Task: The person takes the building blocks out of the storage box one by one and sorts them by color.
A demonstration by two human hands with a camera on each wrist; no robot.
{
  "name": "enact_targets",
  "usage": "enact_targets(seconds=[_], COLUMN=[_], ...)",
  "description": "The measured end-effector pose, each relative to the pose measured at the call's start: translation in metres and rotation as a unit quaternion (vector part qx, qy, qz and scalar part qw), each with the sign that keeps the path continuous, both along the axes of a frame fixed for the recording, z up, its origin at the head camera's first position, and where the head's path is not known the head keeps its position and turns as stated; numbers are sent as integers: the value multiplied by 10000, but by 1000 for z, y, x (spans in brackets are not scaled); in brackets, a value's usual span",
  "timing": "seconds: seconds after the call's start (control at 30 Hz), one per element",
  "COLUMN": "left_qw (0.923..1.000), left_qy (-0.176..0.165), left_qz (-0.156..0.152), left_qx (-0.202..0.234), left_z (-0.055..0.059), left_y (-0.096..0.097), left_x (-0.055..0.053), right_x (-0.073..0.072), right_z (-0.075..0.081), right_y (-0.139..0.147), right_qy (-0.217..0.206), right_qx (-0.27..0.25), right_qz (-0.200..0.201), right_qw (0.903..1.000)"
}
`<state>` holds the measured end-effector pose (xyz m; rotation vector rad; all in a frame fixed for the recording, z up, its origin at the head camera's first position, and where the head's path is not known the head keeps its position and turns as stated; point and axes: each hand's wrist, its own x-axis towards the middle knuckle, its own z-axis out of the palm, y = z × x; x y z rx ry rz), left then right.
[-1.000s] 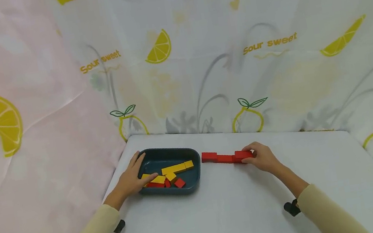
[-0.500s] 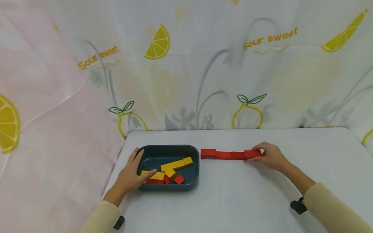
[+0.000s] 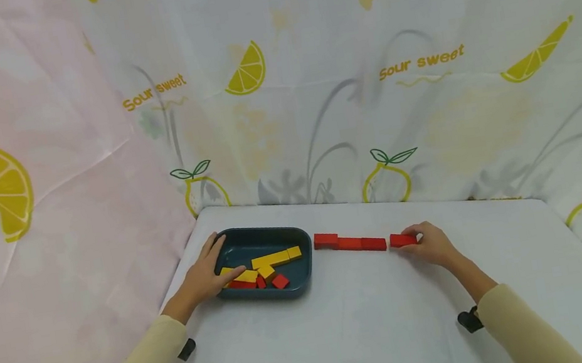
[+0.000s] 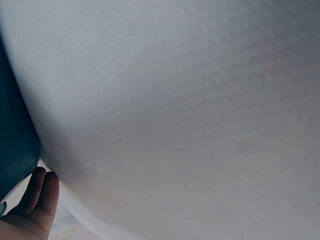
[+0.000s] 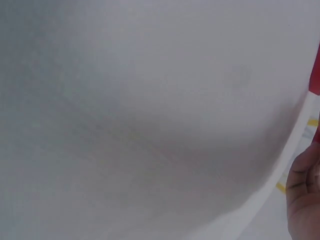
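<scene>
At the left of the head view, my left hand (image 3: 205, 277) holds the end of a dark blue tray (image 3: 309, 267), its thumb reaching over the rim and its fingers along the outside. The left wrist view shows two fingers (image 4: 46, 197) by the tray's outer wall (image 4: 15, 130). My right hand (image 3: 431, 243) pinches a red block (image 3: 403, 240) between thumb and fingers. A small gap separates that block from a row of red blocks (image 3: 350, 243) lying end to end right of the tray. In the right wrist view, my right hand (image 5: 304, 195) shows only at the edge.
Inside the tray lie several yellow blocks (image 3: 271, 260) and red blocks (image 3: 281, 281). A white cloth (image 3: 372, 333) covers the table. Behind it hangs a lemon-patterned curtain (image 3: 314, 108), with a pinkish one (image 3: 77, 240) at the left.
My right hand has moved right with its red block, away from the other red blocks, opening a gap at the row's right end. My left hand stays on the tray.
</scene>
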<state>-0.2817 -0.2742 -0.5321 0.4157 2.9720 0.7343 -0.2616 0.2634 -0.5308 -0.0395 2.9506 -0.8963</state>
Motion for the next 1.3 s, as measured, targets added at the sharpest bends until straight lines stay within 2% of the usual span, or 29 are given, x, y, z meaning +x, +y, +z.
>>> enact_targets(seconds=[0.4,0.7,1.0,1.3], left_qw=[10000,9999,10000,9999], left_qy=[-52,-30,-72,-66], left_qz=[2,-38,6,-16], left_qx=[37,132,62,81], left_z=[3,2,2,1], left_y=[0,1,0,0], left_x=[0,0,-1,-2], right_x=[-4,-10,-12,-13], right_z=[-1,-2,-6,-11], right_y=[5,5,2,8], right_qy=[-563,-643,-936,-1244], right_qx=[98,37,-391,-952], right_qz=[-66,45,-91,-323], right_qw=[9983,9979,9948,9871])
